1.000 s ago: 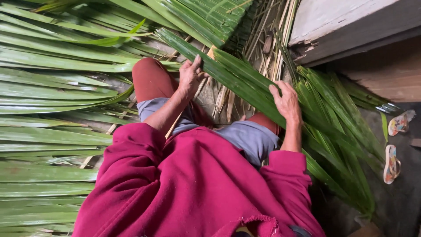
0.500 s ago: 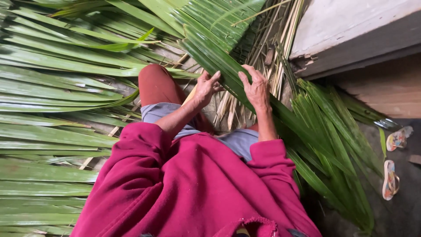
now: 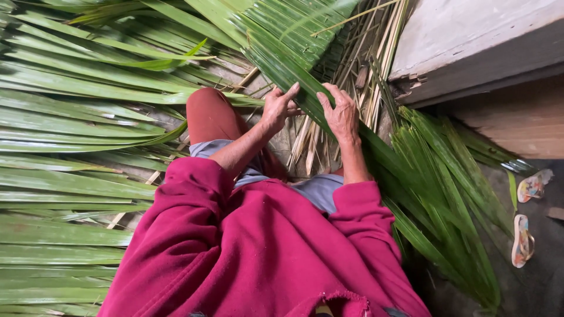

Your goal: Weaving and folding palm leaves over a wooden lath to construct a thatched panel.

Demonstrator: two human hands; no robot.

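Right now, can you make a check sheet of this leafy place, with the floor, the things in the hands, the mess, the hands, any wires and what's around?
Surface: ground, dark and bare at the right; elsewhere covered in leaves.
Job's things: palm frond, long and green, slanting from the top centre down to the right under both hands.
Clutter: loose leaves spread on the left; dry sticks piled at the top.
Grippers: left hand and right hand close together, both gripping the frond.
Cables: nothing seen.
Surroundings: grey ledge top right; two sandals at the right edge.
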